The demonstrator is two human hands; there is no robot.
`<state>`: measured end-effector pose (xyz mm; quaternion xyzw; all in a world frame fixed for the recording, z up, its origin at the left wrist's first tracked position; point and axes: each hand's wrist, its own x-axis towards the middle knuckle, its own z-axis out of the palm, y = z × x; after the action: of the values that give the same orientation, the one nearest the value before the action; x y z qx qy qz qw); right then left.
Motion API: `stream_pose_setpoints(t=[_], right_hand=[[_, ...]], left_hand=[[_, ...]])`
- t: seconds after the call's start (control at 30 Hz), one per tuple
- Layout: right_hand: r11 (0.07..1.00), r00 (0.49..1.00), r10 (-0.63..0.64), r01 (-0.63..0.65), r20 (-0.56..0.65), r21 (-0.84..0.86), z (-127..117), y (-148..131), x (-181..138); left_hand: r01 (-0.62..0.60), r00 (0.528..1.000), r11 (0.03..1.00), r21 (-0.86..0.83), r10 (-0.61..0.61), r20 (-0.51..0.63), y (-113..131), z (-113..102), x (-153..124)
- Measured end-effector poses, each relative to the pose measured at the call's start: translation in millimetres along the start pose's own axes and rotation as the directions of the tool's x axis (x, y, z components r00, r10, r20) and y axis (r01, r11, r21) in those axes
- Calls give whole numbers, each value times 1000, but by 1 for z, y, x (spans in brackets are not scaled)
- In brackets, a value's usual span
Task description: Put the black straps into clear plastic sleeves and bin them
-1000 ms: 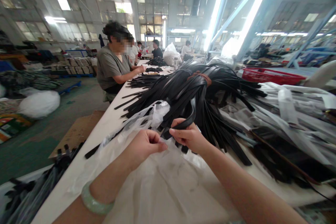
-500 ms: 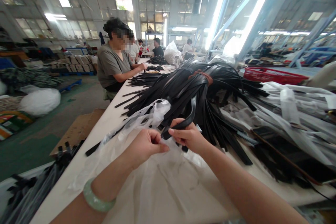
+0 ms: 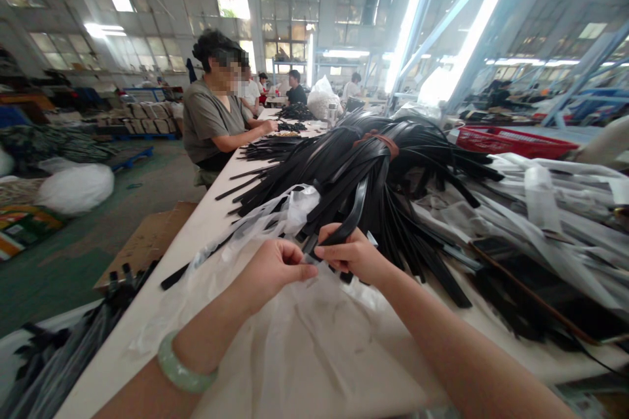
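Observation:
My right hand (image 3: 351, 254) pinches the end of a black strap (image 3: 354, 209), which curves down from a large tied bundle of black straps (image 3: 314, 170). Close beside it, my left hand (image 3: 280, 270) is closed, thumb against fingers, on a thin clear plastic sleeve (image 3: 324, 281) at the strap's tip. The sleeve trails down over the tabletop between my forearms. Exactly how far the strap tip sits inside the plastic is hidden by my fingers. More crumpled clear plastic (image 3: 301, 206) lies just beyond my left hand, against the bundle.
A reddish-brown band (image 3: 381, 139) ties the bundle. Plastic sleeves (image 3: 580, 209) and a dark phone-like slab (image 3: 550, 288) lie on the right. A red basket (image 3: 515, 139) stands behind them. Sleeved straps (image 3: 73, 353) fill a bin at lower left. A co-worker (image 3: 216, 111) works along the table's left edge.
My left hand has shifted very slightly, its thumb and fingers now closer to the strap tip and the plastic. My right hand keeps its pinch on the strap.

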<state>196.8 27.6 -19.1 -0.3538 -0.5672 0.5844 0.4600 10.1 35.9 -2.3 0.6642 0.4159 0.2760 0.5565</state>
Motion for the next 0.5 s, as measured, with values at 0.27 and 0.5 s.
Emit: stream_pose_setpoints(t=[0.27, 0.5], right_hand=[[992, 989, -118, 122, -94, 44, -2, -1, -1], [996, 994, -83, 85, -77, 26, 2, 3, 0]], left_hand=[[30, 1000, 999, -15, -30, -7, -2, -1, 1], [39, 999, 999, 16, -39, -16, -5, -1, 2]])
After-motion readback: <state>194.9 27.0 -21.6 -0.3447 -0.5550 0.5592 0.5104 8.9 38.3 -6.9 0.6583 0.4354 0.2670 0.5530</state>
